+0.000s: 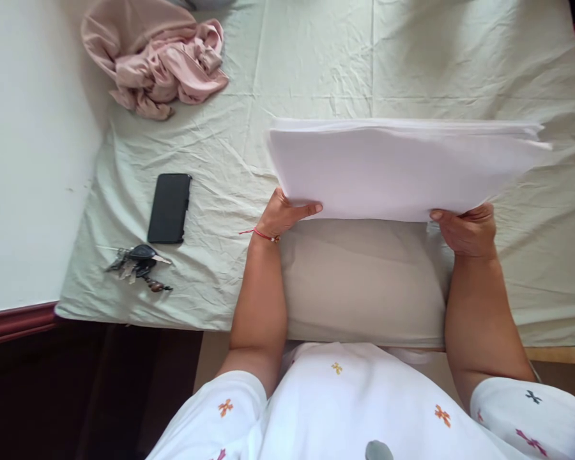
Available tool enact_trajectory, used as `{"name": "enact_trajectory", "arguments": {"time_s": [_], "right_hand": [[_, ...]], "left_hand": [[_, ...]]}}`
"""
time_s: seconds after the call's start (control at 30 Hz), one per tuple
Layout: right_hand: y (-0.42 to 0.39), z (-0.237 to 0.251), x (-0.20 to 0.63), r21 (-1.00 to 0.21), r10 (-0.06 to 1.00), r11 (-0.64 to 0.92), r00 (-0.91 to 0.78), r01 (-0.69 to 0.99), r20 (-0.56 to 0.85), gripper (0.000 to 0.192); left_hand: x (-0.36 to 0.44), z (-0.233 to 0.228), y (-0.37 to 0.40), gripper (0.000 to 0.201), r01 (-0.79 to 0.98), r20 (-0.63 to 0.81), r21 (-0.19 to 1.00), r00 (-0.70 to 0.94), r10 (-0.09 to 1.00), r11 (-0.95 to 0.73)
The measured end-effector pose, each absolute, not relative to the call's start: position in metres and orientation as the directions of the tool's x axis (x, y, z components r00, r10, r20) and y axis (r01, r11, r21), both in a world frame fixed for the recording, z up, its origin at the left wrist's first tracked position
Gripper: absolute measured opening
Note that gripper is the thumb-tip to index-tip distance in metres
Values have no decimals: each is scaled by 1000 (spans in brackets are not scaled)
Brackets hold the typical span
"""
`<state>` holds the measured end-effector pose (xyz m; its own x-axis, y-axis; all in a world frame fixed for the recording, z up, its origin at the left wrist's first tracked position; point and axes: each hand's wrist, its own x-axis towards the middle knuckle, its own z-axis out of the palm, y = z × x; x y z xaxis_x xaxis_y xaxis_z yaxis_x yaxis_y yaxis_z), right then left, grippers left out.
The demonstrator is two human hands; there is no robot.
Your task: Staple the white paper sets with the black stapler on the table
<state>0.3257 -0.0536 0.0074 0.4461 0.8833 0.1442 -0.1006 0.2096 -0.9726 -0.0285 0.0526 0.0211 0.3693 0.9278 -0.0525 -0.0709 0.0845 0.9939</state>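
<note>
A thick stack of white paper sheets (393,169) is held up between both hands, tilted with its far edge raised. My left hand (287,214) grips the near left corner, thumb on top and fingers hidden beneath. At the near right corner my right hand (467,230) clasps the stack the same way, its thumb lying on the top sheet. Some sheets at the far right corner stick out unevenly. Below the paper, between my forearms, lies a grey-beige cushion or pillow (364,281); something clear and shiny shows beside my right thumb, too small to tell.
The pale green sheet (230,160) covers a flat surface whose front edge runs before my body. On the left lie a black phone (170,207) and a bunch of keys (141,262). A crumpled pink cloth (167,61) sits far left, near the white wall (29,153).
</note>
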Motion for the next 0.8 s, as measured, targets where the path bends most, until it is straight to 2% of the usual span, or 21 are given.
{"name": "enact_trajectory", "arguments": {"time_s": [0.1,0.3,0.53,0.6,0.7,0.8], "right_hand": [[-54,10,324,-969,882,232,439,-87,172,36],[-56,10,330,-965,886,256,413,-55,211,35],[-58,5,336,-974,895,223,403,-29,192,46],[-60,7,333,-981,891,192,418,6,177,49],[-62,13,329,-982,872,175,452,74,190,47],[-64,15,327,-974,867,202,444,104,227,47]], "left_hand": [[-26,22,50,52,-82,-36,994,394,918,74],[-35,12,55,50,-53,51,998,433,900,-31],[-32,18,53,70,62,-27,998,552,833,-8],[-31,20,52,68,87,-35,996,573,819,-19],[-34,18,52,54,85,-26,996,540,842,-24],[-37,14,53,59,29,21,999,501,865,-41]]}}
